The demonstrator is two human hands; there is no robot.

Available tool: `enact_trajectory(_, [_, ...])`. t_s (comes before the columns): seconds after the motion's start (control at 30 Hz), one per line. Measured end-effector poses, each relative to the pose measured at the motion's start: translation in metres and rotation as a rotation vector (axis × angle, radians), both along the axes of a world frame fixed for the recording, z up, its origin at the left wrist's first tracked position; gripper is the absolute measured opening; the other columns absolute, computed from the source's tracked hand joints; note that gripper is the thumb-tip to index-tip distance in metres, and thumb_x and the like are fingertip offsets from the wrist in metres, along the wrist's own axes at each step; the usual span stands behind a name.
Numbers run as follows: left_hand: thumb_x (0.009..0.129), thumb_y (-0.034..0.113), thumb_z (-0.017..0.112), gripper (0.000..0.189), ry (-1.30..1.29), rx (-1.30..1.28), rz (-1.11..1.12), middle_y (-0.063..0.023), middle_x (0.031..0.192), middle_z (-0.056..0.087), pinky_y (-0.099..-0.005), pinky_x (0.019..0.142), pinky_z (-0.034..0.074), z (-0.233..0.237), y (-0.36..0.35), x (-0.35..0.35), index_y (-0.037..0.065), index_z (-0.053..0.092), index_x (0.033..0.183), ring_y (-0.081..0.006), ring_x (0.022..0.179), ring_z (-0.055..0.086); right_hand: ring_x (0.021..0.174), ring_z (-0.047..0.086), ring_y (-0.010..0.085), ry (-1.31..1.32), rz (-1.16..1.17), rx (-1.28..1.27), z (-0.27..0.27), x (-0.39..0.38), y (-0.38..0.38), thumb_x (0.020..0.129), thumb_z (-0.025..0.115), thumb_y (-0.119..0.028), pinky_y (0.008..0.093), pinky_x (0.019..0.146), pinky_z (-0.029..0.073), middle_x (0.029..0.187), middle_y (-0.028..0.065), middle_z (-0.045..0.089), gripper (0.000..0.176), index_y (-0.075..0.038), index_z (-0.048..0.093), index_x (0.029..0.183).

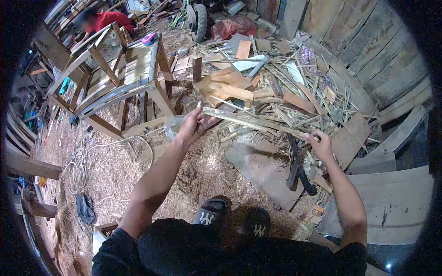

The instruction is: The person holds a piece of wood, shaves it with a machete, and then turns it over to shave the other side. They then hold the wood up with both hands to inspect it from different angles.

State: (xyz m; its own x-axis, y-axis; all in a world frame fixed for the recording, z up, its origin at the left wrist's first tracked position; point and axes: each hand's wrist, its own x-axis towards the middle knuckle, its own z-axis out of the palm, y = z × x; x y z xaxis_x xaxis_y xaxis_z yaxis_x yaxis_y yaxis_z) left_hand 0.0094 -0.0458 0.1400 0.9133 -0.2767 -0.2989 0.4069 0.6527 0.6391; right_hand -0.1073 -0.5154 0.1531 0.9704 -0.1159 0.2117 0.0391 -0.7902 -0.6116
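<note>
A thin wooden strip (258,122) spans the space between my hands, above a heap of wood scraps (294,87). At its left end, my left hand (195,124) holds it with the thumb on top and fingers below. My right hand (321,145) pinches the other end between thumb and fingers. Under the right hand, dark curved pieces (297,168) lie close to a flat brown board (264,170). A clear plastic bag (173,126) sits just beyond my left wrist.
A wooden bench frame (117,83) stands at the left, bearing a pink tape measure (149,39). Coiled rope (76,170) lies on the sawdust floor. A person in red (110,19) crouches at the back left. Plank walls (382,41) and curved panels (386,202) bound the right.
</note>
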Motion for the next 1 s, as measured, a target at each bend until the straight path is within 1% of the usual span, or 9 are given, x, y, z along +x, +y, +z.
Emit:
enact_trajectory(0.13, [0.106, 0.034, 0.05, 0.03, 0.01, 0.018, 0.025, 0.006, 0.067, 0.036, -0.0369, 0.09, 0.062, -0.005, 0.0, 0.003, 0.009, 0.048, 0.089, -0.0075, 0.058, 0.043, 0.069, 0.056, 0.0144, -0.011, -0.009, -0.025, 0.007, -0.001, 0.006, 0.089, 0.075, -0.027, 0.0333, 0.068, 0.047, 0.069, 0.0091, 0.061, 0.032, 0.003, 0.066, 0.084])
enact_trajectory(0.23, [0.106, 0.033, 0.051, 0.029, 0.05, 0.078, 0.06, 0.0061, 0.067, 0.034, -0.0377, 0.089, 0.062, 0.005, -0.002, 0.0, 0.009, 0.049, 0.089, -0.0073, 0.058, 0.04, 0.077, 0.064, 0.0228, 0.076, -0.027, 0.029, 0.017, -0.003, 0.012, 0.089, 0.075, -0.033, 0.0374, 0.079, 0.049, 0.077, 0.0161, 0.067, 0.036, 0.002, 0.069, 0.085])
enact_trajectory(0.47, [0.105, 0.031, 0.052, 0.028, 0.052, 0.113, 0.101, 0.0033, 0.07, 0.041, -0.038, 0.09, 0.062, 0.0, -0.002, 0.002, 0.005, 0.054, 0.097, -0.0092, 0.063, 0.05, 0.077, 0.063, 0.0239, 0.065, -0.012, 0.03, 0.008, -0.002, 0.007, 0.089, 0.075, -0.034, 0.0372, 0.079, 0.049, 0.077, 0.0158, 0.066, 0.037, 0.003, 0.068, 0.085])
enact_trajectory(0.53, [0.105, 0.031, 0.053, 0.03, 0.02, 0.062, 0.078, -0.0016, 0.08, 0.053, -0.038, 0.091, 0.062, -0.004, 0.001, 0.003, 0.001, 0.055, 0.104, -0.0132, 0.075, 0.061, 0.077, 0.063, 0.0242, 0.066, -0.013, 0.024, 0.009, -0.002, 0.008, 0.089, 0.076, -0.034, 0.0372, 0.08, 0.049, 0.077, 0.0159, 0.066, 0.037, 0.003, 0.068, 0.085])
enact_trajectory(0.67, [0.105, 0.031, 0.052, 0.033, 0.002, 0.064, 0.073, -0.0089, 0.096, 0.062, -0.0377, 0.092, 0.061, -0.008, 0.001, 0.005, -0.001, 0.055, 0.112, -0.019, 0.092, 0.066, 0.078, 0.062, 0.0249, 0.082, -0.004, 0.039, 0.009, -0.003, 0.007, 0.089, 0.075, -0.032, 0.038, 0.08, 0.049, 0.078, 0.0165, 0.066, 0.037, 0.003, 0.067, 0.085])
enact_trajectory(0.73, [0.108, 0.026, 0.043, 0.036, -0.022, 0.086, 0.078, -0.0176, 0.108, 0.065, -0.0374, 0.088, 0.064, -0.009, 0.002, 0.006, -0.008, 0.05, 0.121, -0.0261, 0.1, 0.069, 0.078, 0.062, 0.0249, 0.071, -0.003, 0.052, 0.006, -0.003, 0.006, 0.09, 0.075, -0.032, 0.0384, 0.079, 0.049, 0.078, 0.0166, 0.065, 0.037, 0.003, 0.067, 0.085])
enact_trajectory(0.8, [0.108, 0.026, 0.045, 0.036, -0.019, 0.108, 0.09, -0.0178, 0.107, 0.065, -0.0372, 0.087, 0.064, -0.007, 0.001, 0.005, -0.008, 0.051, 0.119, -0.0261, 0.1, 0.069, 0.072, 0.056, 0.0152, 0.016, 0.002, 0.015, 0.003, -0.002, 0.006, 0.09, 0.075, -0.024, 0.0327, 0.073, 0.047, 0.072, 0.0087, 0.061, 0.029, 0.003, 0.066, 0.083])
enact_trajectory(0.87, [0.107, 0.026, 0.046, 0.035, -0.017, 0.129, 0.1, -0.018, 0.107, 0.065, -0.037, 0.086, 0.064, 0.001, -0.002, 0.002, -0.008, 0.052, 0.118, -0.026, 0.1, 0.069, 0.072, 0.056, 0.0149, 0.025, 0.007, 0.021, 0.002, -0.003, 0.007, 0.09, 0.075, -0.024, 0.0326, 0.072, 0.047, 0.072, 0.0088, 0.06, 0.029, 0.003, 0.066, 0.082])
enact_trajectory(1.0, [0.107, 0.027, 0.049, 0.036, -0.045, 0.14, 0.128, -0.0093, 0.084, 0.061, -0.0361, 0.081, 0.065, 0.0, -0.004, 0.001, -0.008, 0.057, 0.109, -0.02, 0.077, 0.068, 0.073, 0.059, 0.0176, 0.111, -0.018, -0.076, 0.004, -0.005, 0.008, 0.09, 0.074, -0.026, 0.0335, 0.071, 0.048, 0.076, 0.0108, 0.064, 0.029, 0.002, 0.067, 0.088])
